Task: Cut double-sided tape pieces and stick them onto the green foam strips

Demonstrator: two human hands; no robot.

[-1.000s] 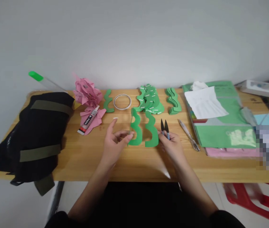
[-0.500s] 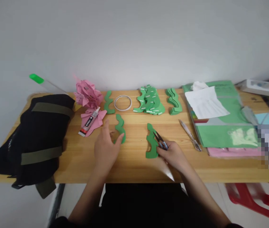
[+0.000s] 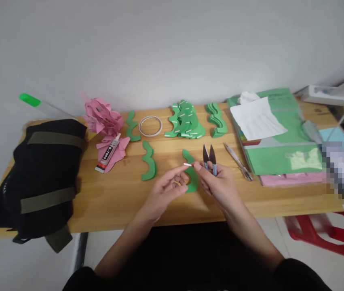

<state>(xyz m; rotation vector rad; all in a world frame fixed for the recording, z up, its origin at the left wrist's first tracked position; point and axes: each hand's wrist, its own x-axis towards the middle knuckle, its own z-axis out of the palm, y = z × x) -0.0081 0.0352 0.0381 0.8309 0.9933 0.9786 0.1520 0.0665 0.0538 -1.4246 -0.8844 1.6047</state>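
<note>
My left hand (image 3: 167, 190) points its index finger to the right, thumb apart; at that fingertip lies a small white strip (image 3: 187, 164). My right hand (image 3: 217, 182) is closed around thread snips (image 3: 209, 155), blades pointing away from me and apart. Its thumb and index finger meet right by the strip's other end. Under the fingers, a wavy green cutout (image 3: 193, 184) lies on the table, partly hidden by my left hand. A second wavy green cutout (image 3: 150, 161) lies further left, touched by neither hand.
Behind are a roll of tape (image 3: 150, 126), green cutouts with white strips (image 3: 186, 121) and a stack of plain ones (image 3: 216, 121). Left: a black bag (image 3: 53, 161), pink scraps (image 3: 102, 115), a glue tube (image 3: 108, 153). Right: a pen (image 3: 237, 161), green sheets (image 3: 281, 161).
My left hand has moved right, from beside the left cutout to the one before my right hand. The snips have turned to point away from me. A white strip now shows between my hands.
</note>
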